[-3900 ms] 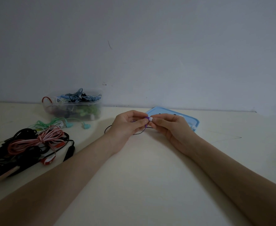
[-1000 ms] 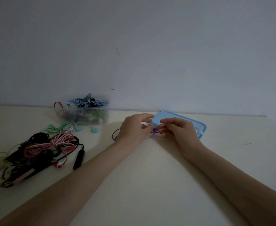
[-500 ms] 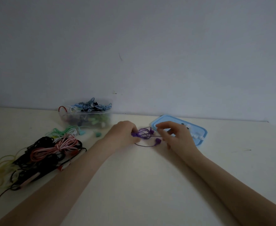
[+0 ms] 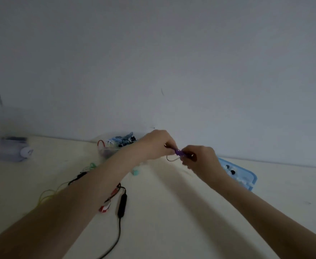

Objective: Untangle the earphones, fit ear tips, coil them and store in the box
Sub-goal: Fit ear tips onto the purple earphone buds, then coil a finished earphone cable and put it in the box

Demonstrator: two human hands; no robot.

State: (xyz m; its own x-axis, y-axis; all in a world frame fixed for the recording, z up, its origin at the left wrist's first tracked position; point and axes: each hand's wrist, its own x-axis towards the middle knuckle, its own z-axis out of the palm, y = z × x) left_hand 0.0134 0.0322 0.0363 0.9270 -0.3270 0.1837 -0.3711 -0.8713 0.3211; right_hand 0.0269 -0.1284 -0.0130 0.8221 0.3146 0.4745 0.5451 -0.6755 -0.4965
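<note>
- So both hands are up off the table now, lifted toward the wall. Half a second back the purple earphones were lying loose on the tabletop between them, with an earbud flopped out in front.
- The left hand [image 4: 156, 144] has its fingers curled in and pinches one end of the purple earphones [image 4: 178, 152]. The right hand [image 4: 200, 158] is curled round the other end, right up against it.
- The bundle looks way tighter than it did a moment ago: a small purple knot between the fingertips, with one thin loop of cable [image 4: 171, 159] hanging under it. My guess is the coiling is nearly done, though it's blurry and I can't make out the earbuds or whether the tips are on.
- The clear box [image 4: 106, 151], stuffed with other coloured earphones, sits just behind the left wrist, close by. So a short hop left and back should drop this pair in.
- The blue lid [image 4: 246, 176] with loose ear tips on it lies under and past the right wrist.
- Still on the table to the left: a black cable with an inline remote [image 4: 122, 204], red-and-white earbuds [image 4: 104, 208], a yellow cable [image 4: 47, 193]. Plenty left to sort.
- Main risk I see is that hanging loop springing the coil open on release.
</note>
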